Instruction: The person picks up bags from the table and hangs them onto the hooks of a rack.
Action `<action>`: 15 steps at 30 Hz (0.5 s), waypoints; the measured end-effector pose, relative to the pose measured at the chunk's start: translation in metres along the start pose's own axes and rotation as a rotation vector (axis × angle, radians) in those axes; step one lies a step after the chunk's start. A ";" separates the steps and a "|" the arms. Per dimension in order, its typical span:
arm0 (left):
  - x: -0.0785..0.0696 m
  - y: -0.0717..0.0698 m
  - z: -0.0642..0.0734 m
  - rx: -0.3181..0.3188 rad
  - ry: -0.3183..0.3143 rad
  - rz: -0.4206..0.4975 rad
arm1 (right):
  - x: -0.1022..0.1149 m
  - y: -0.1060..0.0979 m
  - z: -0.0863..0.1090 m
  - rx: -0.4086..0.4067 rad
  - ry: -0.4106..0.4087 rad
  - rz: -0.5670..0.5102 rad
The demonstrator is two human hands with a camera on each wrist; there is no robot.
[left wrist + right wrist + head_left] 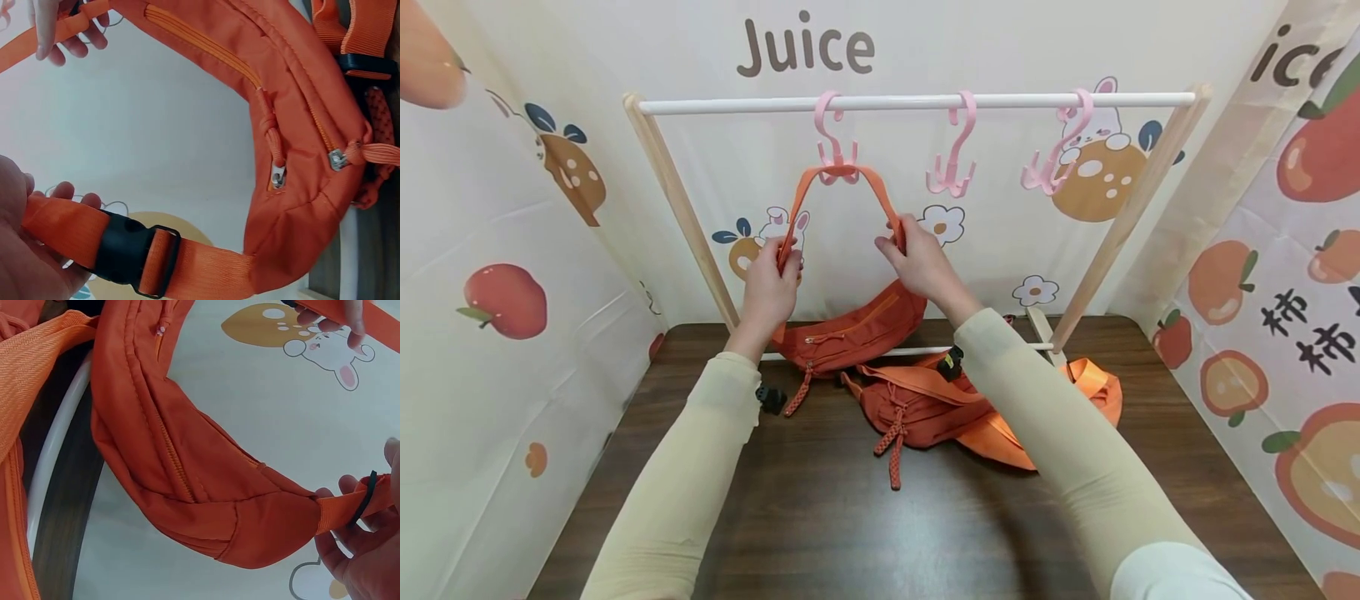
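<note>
An orange-red waist bag [853, 332] hangs below its orange strap [874, 185]. The strap arches up to the leftmost pink hook [829, 125]; whether its top rests on the prongs or stands before them I cannot tell. My left hand [767, 283] grips the strap's left side, beside a black buckle [128, 249] in the left wrist view. With thumb and fingers my right hand [922, 260] holds the right side of the strap, near the bag's end. The bag's zipper pulls [276, 175] dangle from its front.
A second waist bag [925, 408] lies on the dark wooden table [850, 525], its bright orange straps heaped at right. Two more pink hooks, a middle hook [955, 150] and a right hook [1060, 150], hang on the rack's white bar [895, 102]. Wooden posts [681, 204] support it.
</note>
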State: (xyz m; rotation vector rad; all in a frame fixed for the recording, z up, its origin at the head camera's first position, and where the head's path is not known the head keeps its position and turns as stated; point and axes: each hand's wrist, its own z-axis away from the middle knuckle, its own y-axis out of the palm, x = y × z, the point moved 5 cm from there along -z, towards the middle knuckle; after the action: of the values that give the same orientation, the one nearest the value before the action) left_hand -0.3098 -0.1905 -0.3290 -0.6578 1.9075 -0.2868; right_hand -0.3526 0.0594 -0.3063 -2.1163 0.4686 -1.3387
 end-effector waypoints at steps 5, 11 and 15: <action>0.007 0.000 0.004 -0.007 -0.018 -0.035 | -0.005 0.000 0.004 0.010 0.023 0.021; 0.014 -0.001 0.009 -0.017 -0.032 -0.040 | -0.012 0.001 0.008 0.027 0.028 0.014; 0.017 -0.002 0.013 -0.018 -0.027 -0.024 | -0.017 0.002 0.012 0.044 0.021 0.017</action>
State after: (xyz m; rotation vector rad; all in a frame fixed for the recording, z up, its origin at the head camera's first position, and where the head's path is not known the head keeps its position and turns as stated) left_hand -0.3027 -0.2001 -0.3466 -0.6938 1.8794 -0.2757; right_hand -0.3493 0.0714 -0.3232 -2.0604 0.4613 -1.3501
